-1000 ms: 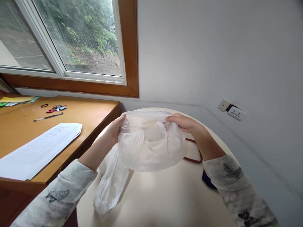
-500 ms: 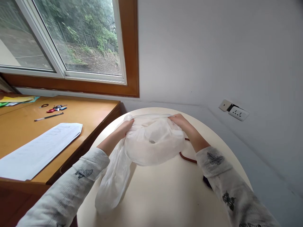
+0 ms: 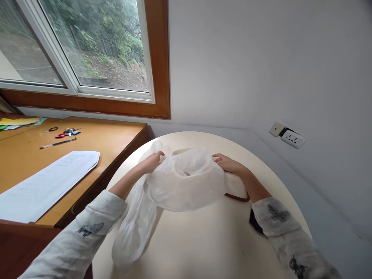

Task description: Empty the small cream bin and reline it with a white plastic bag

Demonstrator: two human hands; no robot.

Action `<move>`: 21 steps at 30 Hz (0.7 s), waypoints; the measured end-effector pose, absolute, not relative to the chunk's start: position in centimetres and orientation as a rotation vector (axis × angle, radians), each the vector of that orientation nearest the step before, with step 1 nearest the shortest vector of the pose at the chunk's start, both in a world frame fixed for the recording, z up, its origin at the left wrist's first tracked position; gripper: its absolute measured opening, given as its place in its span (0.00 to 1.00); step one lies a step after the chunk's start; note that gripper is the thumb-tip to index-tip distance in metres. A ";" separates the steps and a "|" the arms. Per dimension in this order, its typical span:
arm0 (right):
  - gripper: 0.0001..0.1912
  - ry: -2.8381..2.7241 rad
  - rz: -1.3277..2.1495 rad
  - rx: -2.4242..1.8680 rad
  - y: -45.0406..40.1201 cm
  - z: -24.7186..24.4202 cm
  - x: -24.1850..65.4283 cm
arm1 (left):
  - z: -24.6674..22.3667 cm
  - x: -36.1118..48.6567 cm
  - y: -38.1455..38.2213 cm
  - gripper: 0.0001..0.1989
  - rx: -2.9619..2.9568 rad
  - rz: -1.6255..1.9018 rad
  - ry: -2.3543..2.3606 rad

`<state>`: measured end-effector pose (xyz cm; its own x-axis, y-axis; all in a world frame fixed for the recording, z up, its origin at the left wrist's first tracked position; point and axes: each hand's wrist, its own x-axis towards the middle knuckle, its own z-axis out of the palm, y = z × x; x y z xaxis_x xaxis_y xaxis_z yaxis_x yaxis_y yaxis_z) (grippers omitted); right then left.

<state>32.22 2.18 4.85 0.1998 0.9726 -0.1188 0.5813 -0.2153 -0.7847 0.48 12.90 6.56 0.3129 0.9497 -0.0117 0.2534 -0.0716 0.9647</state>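
Observation:
A translucent white plastic bag [image 3: 186, 190] lies crumpled on the round cream table [image 3: 200, 240], one long part trailing toward the front left. My left hand [image 3: 152, 161] is at the bag's left edge, fingers curled, with what they hold, if anything, hidden. At the bag's right edge is my right hand [image 3: 228, 162], its fingers bent and touching the plastic; whether they grip it is unclear. A clear round item [image 3: 157, 146] shows just behind my left hand. The brown cord-like loop [image 3: 236, 197] lies under and beside my right wrist.
A dark object [image 3: 255, 221] is partly hidden by my right sleeve. On the wooden desk [image 3: 116, 133] at left are white papers [image 3: 55, 184], a pen [image 3: 58, 143] and keys [image 3: 69, 132]. A wall with sockets [image 3: 293, 138] stands behind.
The bag's taut rear edge has dropped and slackened, and its body has slid slightly toward me. My right hand has moved right and lower, its fingers loosened. My left hand has shifted slightly.

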 end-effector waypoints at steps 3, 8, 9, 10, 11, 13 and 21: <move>0.19 -1.254 0.732 -1.787 0.8 6.8 32.3 | 9.4 0.0 11.3 0.08 1.888 0.878 1.204; 0.18 -1.542 0.876 -1.646 -3.0 9.3 29.5 | 11.8 -0.5 5.7 0.12 2.249 0.594 0.996; 0.18 -1.600 0.864 -1.668 -3.7 9.4 28.9 | 11.7 -0.5 4.9 0.13 2.271 0.525 0.979; 0.17 -1.638 0.833 -1.696 -4.1 9.3 28.3 | 11.5 -0.5 4.2 0.14 2.288 0.474 0.965; 0.17 -1.659 0.789 -1.721 -4.5 9.1 27.8 | 11.1 -0.4 3.7 0.13 2.303 0.440 0.951; 0.16 -1.684 0.687 -1.749 -5.0 8.6 27.3 | 10.4 -0.2 3.2 0.10 2.337 0.414 0.917; 0.17 -1.740 0.476 -1.745 -7.9 8.6 27.9 | 8.8 -0.6 2.2 0.10 2.489 0.371 0.711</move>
<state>27.93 -7.88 8.56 0.0667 0.9829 0.1717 0.7588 0.0618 -0.6484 -0.64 2.20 8.77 0.8248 0.5536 0.1148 0.4110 -0.7266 0.5505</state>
